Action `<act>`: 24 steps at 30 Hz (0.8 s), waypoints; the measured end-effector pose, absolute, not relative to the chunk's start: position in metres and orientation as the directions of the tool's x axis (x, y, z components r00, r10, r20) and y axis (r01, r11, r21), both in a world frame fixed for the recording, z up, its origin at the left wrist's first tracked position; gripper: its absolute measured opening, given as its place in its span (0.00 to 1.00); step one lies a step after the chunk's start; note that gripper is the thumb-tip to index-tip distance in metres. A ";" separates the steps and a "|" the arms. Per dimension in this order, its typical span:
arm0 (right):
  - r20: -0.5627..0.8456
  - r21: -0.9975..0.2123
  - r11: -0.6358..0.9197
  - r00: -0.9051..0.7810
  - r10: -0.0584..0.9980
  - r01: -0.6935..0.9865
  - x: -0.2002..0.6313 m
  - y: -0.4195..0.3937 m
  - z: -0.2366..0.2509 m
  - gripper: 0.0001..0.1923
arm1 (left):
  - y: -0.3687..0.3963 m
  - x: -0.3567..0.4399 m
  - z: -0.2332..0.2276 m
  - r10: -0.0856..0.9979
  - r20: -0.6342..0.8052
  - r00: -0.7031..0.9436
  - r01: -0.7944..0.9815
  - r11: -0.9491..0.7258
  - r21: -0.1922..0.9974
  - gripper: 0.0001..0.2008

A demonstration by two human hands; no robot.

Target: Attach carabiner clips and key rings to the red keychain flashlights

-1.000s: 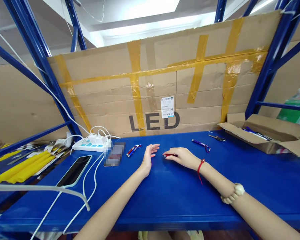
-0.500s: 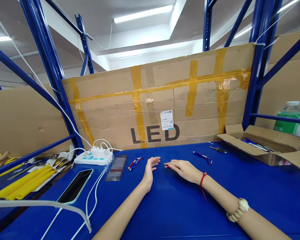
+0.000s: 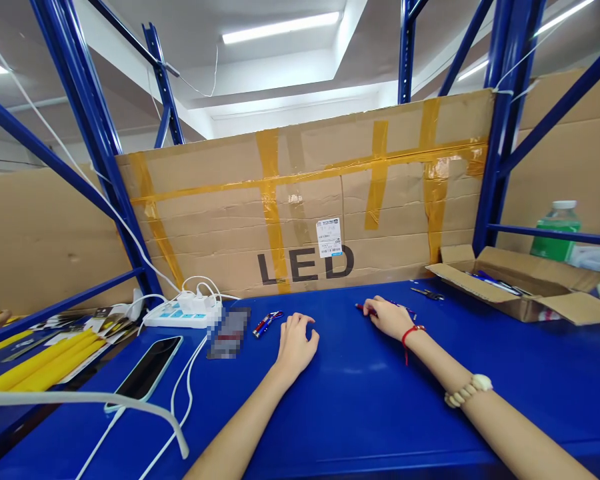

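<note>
My right hand (image 3: 389,318) lies on the blue table top (image 3: 360,400), closed over a slim red pen-shaped light (image 3: 361,307) whose tip sticks out to the left of my fingers. A purple pen-shaped light (image 3: 406,309) lies just behind that hand. My left hand (image 3: 295,343) rests palm down on the table to the left, fingers loosely bent, holding nothing. A pair of small red and blue lights (image 3: 267,323) lies just left of it.
A cardboard wall marked LED (image 3: 305,220) closes the back. At the left are a power strip (image 3: 183,313), a phone (image 3: 147,363), white cables and yellow strips (image 3: 35,357). Scissors (image 3: 427,293), an open carton (image 3: 525,287) and a green bottle (image 3: 555,233) sit at the right.
My right hand has slid right and back with the red light, toward the purple one. My left hand has turned from its edge to palm down. The view has tilted up.
</note>
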State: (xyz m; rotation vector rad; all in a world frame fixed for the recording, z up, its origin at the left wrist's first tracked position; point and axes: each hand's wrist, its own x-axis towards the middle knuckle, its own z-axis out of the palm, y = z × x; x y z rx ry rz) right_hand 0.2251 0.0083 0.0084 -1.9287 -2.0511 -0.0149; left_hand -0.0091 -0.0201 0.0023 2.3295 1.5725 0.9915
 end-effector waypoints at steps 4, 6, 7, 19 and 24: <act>0.249 -0.190 -0.066 0.113 0.962 0.980 0.232 0.008 0.008 0.17 | -0.019 -0.010 0.003 0.866 0.434 0.249 0.814 -0.430 0.390 0.10; 0.265 -0.185 -0.108 0.156 0.951 0.977 0.234 0.008 0.006 0.18 | -0.019 -0.011 0.005 0.859 0.436 0.267 0.834 -0.433 0.342 0.10; 0.276 -0.182 -0.123 0.171 0.946 0.976 0.234 0.008 0.005 0.18 | -0.019 -0.012 0.006 0.856 0.438 0.275 0.844 -0.433 0.316 0.10; 0.359 -0.194 -0.189 0.248 0.900 0.963 0.253 0.018 -0.006 0.17 | -0.006 -0.042 0.009 0.917 0.398 -0.026 0.993 -0.022 0.116 0.14; 0.378 -0.244 -0.039 0.132 0.916 0.969 0.245 0.016 -0.002 0.17 | -0.005 -0.045 0.006 0.934 0.350 -0.067 0.991 0.022 0.129 0.15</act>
